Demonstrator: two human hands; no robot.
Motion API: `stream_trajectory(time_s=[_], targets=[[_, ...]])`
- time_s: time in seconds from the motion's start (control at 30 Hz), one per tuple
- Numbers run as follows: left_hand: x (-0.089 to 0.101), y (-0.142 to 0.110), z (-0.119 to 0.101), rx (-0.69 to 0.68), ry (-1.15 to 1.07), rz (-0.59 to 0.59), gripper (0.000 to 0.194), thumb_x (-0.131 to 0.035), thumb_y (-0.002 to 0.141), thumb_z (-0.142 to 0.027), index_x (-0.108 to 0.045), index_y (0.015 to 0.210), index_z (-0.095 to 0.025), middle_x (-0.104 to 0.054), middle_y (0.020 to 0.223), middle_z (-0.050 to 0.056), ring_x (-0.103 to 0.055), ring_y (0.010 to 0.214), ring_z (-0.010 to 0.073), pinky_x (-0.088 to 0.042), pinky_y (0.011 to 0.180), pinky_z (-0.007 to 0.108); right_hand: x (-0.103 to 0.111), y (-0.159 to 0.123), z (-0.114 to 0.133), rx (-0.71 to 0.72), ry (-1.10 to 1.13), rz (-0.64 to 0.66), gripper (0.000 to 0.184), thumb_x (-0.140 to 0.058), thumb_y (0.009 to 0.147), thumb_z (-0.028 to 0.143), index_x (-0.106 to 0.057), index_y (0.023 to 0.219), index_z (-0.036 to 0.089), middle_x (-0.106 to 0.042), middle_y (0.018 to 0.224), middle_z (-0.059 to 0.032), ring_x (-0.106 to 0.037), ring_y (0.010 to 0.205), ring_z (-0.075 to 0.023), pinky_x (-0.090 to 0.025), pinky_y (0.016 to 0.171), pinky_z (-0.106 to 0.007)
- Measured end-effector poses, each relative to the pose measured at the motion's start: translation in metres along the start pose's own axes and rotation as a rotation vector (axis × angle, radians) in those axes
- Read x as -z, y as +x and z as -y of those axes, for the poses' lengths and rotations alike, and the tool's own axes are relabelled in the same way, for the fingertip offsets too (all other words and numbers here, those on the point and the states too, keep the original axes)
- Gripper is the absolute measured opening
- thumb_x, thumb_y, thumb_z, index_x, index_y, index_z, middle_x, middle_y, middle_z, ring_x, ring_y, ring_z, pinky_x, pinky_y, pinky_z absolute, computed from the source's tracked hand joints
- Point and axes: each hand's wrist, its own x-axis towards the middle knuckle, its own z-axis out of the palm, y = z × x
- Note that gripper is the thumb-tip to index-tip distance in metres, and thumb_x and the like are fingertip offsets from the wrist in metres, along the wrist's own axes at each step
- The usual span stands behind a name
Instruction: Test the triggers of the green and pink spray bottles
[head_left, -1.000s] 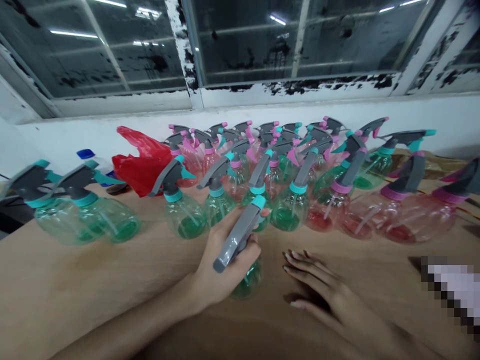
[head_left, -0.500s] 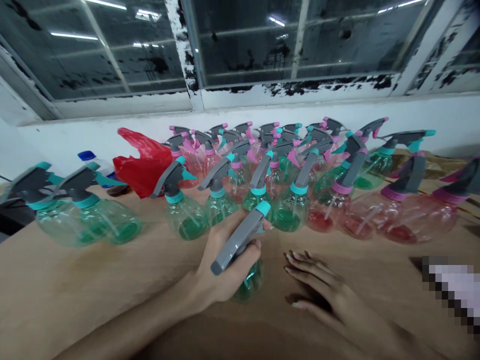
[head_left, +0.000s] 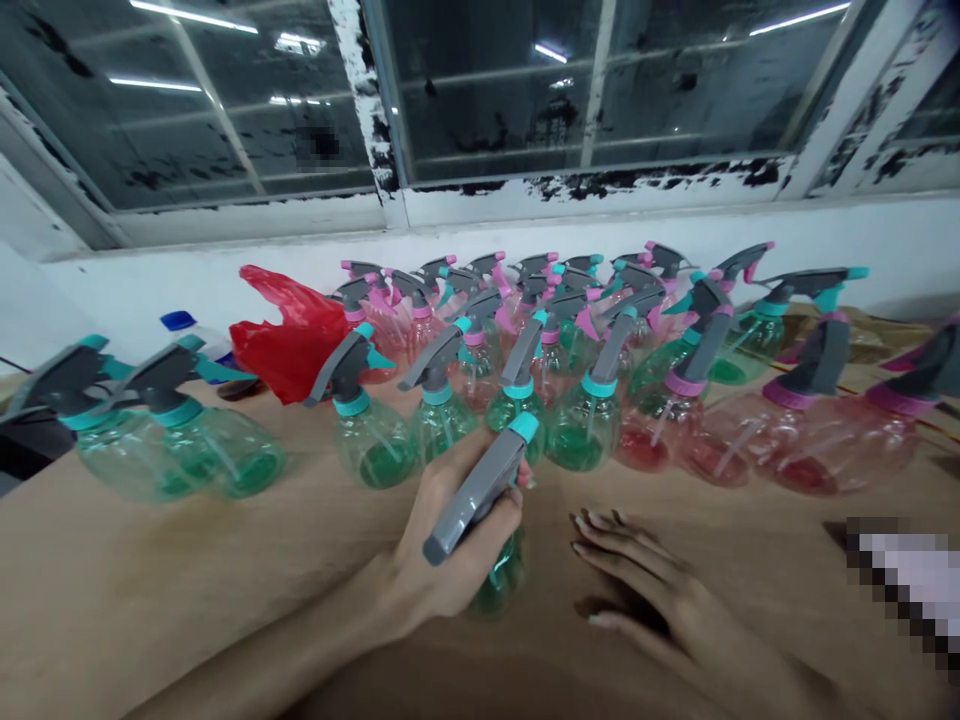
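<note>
My left hand (head_left: 442, 545) is wrapped round the neck of a green spray bottle (head_left: 501, 575) with a grey trigger head (head_left: 480, 487) and a teal nozzle tip; the bottle stands on the wooden table (head_left: 150, 580). Just right of the bottle, my right hand (head_left: 637, 585) lies flat on the table with its fingers stretched out and holds nothing. Behind both hands stand several green spray bottles (head_left: 592, 425) in a row, and several pink ones (head_left: 697, 440) fill the right and back.
Two green spray bottles (head_left: 187, 450) stand apart at the left. A red plastic bag (head_left: 289, 335) and a blue-capped bottle (head_left: 184, 325) lie at the back left against the white wall under a window. A blurred patch (head_left: 907, 580) covers the right edge.
The view has tilted slightly, so everything sits a little lower. My left hand and its bottle have barely shifted; the right hand stays flat on the table.
</note>
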Motion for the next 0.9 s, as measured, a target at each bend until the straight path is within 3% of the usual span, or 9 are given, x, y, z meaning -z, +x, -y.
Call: stream_trajectory(time_s=[0.17, 0.37, 0.53, 0.73, 0.9], targets=[[0.0003, 0.0035, -0.0021, -0.036, 0.024, -0.028, 0.03, -0.047, 0.069, -0.009, -0.06, 0.092, -0.023, -0.059, 0.08, -0.001, -0.056, 0.066, 0.0145, -0.046, 0.064, 0.027, 0.0, 0.0005, 0.0004, 0.005, -0.017, 0.002, 0.049, -0.053, 0.086, 0.038, -0.042, 0.133, 0.03, -0.043, 0.139, 0.0, -0.038, 0.128, -0.0221, -0.034, 0.105, -0.044], [-0.0029, 0.0039, -0.0023, 0.021, 0.035, -0.063, 0.042, -0.046, 0.067, -0.008, -0.062, 0.102, -0.024, -0.058, 0.077, -0.001, -0.052, 0.059, 0.0133, -0.046, 0.06, 0.026, 0.0007, 0.0003, 0.0015, -0.002, 0.025, -0.024, 0.051, -0.054, 0.085, 0.036, -0.041, 0.134, 0.031, -0.043, 0.139, -0.0004, -0.039, 0.128, -0.0226, -0.034, 0.105, -0.044], [-0.0038, 0.0007, 0.0014, 0.048, 0.039, -0.05, 0.044, -0.046, 0.069, -0.007, -0.06, 0.107, -0.026, -0.06, 0.081, -0.001, -0.055, 0.066, 0.0144, -0.047, 0.066, 0.027, 0.0014, 0.0001, 0.0012, 0.0, -0.005, -0.017, 0.051, -0.053, 0.086, 0.037, -0.04, 0.134, 0.03, -0.043, 0.139, -0.0003, -0.038, 0.128, -0.0225, -0.035, 0.105, -0.045], [-0.0054, 0.0, 0.004, 0.044, 0.089, -0.089, 0.026, -0.045, 0.065, -0.005, -0.059, 0.078, -0.022, -0.059, 0.074, -0.001, -0.056, 0.066, 0.0151, -0.048, 0.064, 0.028, 0.0027, 0.0001, 0.0018, -0.005, 0.016, -0.012, 0.051, -0.054, 0.085, 0.037, -0.041, 0.134, 0.031, -0.044, 0.139, 0.0001, -0.039, 0.127, -0.023, -0.034, 0.105, -0.045], [-0.0064, -0.0005, 0.006, 0.064, 0.081, -0.067, 0.04, -0.044, 0.067, -0.005, -0.061, 0.099, -0.024, -0.058, 0.076, -0.001, -0.054, 0.066, 0.0151, -0.048, 0.065, 0.028, 0.0032, 0.0004, 0.0023, -0.018, 0.022, 0.01, 0.049, -0.053, 0.085, 0.038, -0.043, 0.132, 0.03, -0.042, 0.14, -0.0001, -0.038, 0.128, -0.0232, -0.034, 0.105, -0.045]])
